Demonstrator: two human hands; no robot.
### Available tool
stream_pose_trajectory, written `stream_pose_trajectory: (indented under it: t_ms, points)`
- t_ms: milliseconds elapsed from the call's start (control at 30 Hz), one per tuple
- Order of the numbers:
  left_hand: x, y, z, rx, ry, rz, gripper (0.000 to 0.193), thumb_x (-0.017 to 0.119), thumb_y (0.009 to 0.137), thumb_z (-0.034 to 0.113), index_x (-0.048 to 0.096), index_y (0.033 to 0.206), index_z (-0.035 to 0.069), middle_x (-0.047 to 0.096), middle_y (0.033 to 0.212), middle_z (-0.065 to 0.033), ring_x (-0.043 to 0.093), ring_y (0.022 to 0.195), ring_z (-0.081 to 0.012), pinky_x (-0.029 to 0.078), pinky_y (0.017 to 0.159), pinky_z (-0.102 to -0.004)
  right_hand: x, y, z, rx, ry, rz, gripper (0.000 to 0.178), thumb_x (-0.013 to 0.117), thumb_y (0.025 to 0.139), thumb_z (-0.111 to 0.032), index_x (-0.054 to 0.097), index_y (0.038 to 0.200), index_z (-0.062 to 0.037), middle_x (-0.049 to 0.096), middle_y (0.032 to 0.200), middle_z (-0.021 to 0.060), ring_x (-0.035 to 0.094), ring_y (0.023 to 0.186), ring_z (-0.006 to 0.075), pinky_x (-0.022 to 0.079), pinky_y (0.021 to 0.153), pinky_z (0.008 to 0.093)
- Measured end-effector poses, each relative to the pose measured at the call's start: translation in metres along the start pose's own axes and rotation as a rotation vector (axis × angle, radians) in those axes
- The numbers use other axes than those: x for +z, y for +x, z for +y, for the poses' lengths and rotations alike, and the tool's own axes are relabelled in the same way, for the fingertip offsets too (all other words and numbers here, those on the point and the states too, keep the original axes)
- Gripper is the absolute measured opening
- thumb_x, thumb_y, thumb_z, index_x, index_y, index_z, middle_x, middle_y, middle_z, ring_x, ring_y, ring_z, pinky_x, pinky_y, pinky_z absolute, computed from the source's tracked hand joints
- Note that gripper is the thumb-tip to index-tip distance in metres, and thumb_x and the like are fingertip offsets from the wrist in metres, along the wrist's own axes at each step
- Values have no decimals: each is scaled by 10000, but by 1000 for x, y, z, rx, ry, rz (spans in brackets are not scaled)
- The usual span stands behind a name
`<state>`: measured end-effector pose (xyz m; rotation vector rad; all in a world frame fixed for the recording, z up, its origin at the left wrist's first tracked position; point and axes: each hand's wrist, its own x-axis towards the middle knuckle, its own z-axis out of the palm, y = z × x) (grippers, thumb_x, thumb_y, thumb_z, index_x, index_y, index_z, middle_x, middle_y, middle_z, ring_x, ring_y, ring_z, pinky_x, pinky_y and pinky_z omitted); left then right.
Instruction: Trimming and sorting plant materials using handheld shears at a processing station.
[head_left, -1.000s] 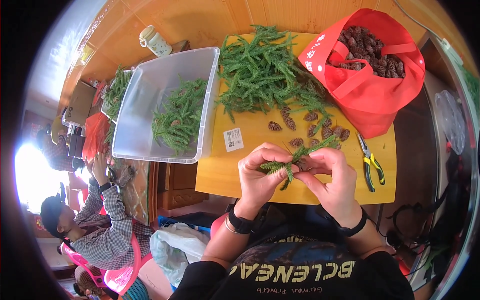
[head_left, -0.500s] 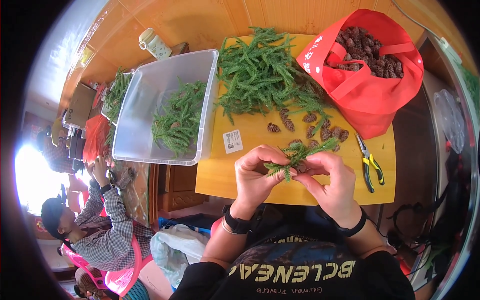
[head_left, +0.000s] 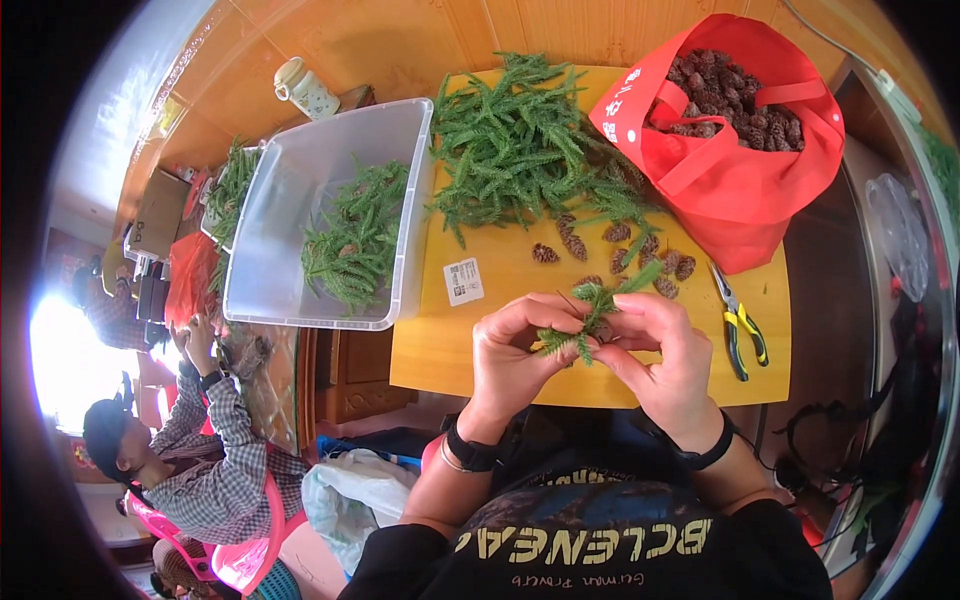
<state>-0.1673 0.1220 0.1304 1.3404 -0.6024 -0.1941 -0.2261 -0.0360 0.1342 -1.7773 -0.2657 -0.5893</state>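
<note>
Above the near part of the yellow table (head_left: 450,365), a green artificial pine sprig (head_left: 598,297) is pinched between my two hands. My left hand (head_left: 508,345) is closed on its left side, thumb and fingertips together. On the other side my right hand (head_left: 668,365) grips it with thumb and forefinger. Something brown, perhaps a pine cone, shows among the needles between the fingertips; most of it is hidden. Just beyond the hands lie several loose pine cones (head_left: 572,244). A large heap of green sprigs (head_left: 515,150) covers the table's far side.
Left stands a clear plastic box (head_left: 412,245) with greenery inside. A red bag (head_left: 745,205) full of pine cones (head_left: 735,100) is at the far right. Yellow-black pliers (head_left: 738,335) lie right of my hands, a white label (head_left: 463,281) to the left. Another person (head_left: 215,470) sits at far left.
The sprig has turned a little between my fingers, its right end now pointing more upward and away. My hands have barely shifted.
</note>
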Motion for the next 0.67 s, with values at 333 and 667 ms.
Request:
stream_pose_trajectory:
  t_ms: [333, 667]
  points:
    - [2, -5, 1, -53, -19, 2, 208, 663, 694, -135, 582, 841, -12, 621, 1016, -144, 615, 912, -172, 512, 796, -288, -2, -4, -2, 92, 57, -60, 557, 649, 732, 117, 410, 1216, -19, 655, 910, 133, 659, 817, 176, 545, 699, 268]
    - [-2, -3, 10, 220, 346, -83, 224, 721, 698, -66, 575, 834, 37, 613, 988, -167, 633, 853, -254, 523, 774, -328, -8, 0, -9, 109, 128, -174, 601, 595, 782, 120, 341, 1304, -33, 639, 986, 161, 652, 876, 204, 536, 754, 283]
